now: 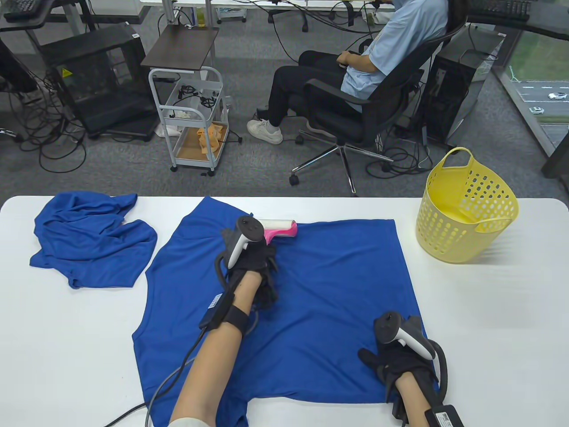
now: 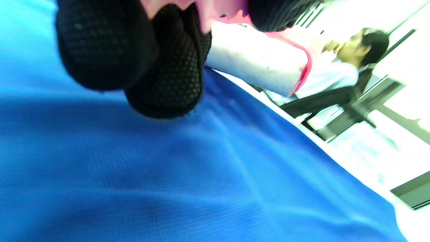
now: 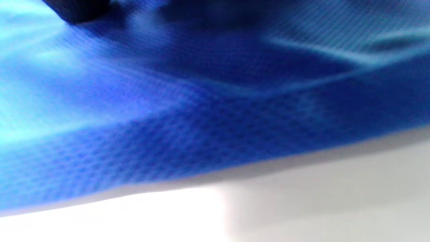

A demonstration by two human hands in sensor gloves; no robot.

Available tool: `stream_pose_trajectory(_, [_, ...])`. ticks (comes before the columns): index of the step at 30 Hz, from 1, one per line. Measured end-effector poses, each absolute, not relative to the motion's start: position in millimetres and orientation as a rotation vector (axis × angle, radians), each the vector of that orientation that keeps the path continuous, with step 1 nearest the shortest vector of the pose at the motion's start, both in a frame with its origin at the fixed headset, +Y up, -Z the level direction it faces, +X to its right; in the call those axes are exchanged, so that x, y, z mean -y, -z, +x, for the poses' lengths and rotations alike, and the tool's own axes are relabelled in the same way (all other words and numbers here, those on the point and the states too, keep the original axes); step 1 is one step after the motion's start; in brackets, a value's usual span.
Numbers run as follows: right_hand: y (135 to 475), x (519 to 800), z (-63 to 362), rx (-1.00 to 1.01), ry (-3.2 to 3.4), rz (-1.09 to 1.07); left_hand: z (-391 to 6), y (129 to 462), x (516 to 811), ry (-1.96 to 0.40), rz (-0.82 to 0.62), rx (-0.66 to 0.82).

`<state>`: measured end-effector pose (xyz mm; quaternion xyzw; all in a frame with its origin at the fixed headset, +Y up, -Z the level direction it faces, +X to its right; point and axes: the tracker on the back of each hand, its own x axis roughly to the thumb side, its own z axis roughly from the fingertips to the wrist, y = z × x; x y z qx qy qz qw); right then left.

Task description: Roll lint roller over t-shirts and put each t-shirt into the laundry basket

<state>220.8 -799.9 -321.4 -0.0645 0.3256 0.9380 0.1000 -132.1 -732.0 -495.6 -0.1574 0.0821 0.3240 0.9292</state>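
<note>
At table's right end: yellow basket [image 1: 466,209], nothing visible inside. Two blue shirts: spread shirt [image 1: 311,289], crumpled shirt [image 1: 91,238] left. Left hand [image 1: 249,267] clenches one lint roller [image 1: 280,228] on spread shirt; right hand [image 1: 402,360] flat, pressing its corner.

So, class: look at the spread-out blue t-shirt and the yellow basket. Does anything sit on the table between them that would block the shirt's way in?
Nothing visible does. Bare white table lies between the spread blue t-shirt and the yellow perforated plastic laundry basket. The basket's mouth is open, tilted towards the shirt. The crumpled blue t-shirt lies on the opposite side.
</note>
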Motion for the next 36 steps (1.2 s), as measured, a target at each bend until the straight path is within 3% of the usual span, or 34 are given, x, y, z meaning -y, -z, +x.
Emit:
stream_pose_trajectory(9, [322,799,222,-0.962,-2.77,-0.189,-190,392,669,-0.451,-0.316,-0.138])
stream_pose_trajectory(15, [321,799,222,-0.958,-2.768,-0.191,-202,330,655,-0.355,-0.442,-0.196])
stream_pose_trajectory(19, [321,799,222,-0.954,-2.768,-0.19,-190,308,659,-0.262,-0.527,-0.212])
stream_pose_trajectory(23, [320,799,223,-0.946,-2.765,-0.192,-176,311,681,-0.221,-0.564,-0.216])
stream_pose_trajectory(27, [319,801,224,-0.931,-2.749,-0.191,-163,336,689,-0.206,-0.431,-0.218])
stream_pose_trajectory(31, [319,801,224,-0.936,-2.746,-0.19,-148,379,697,-0.235,-0.398,-0.245])
stream_pose_trajectory(36, [319,800,224,-0.948,-2.748,-0.186,-125,456,714,-0.215,-0.363,-0.296])
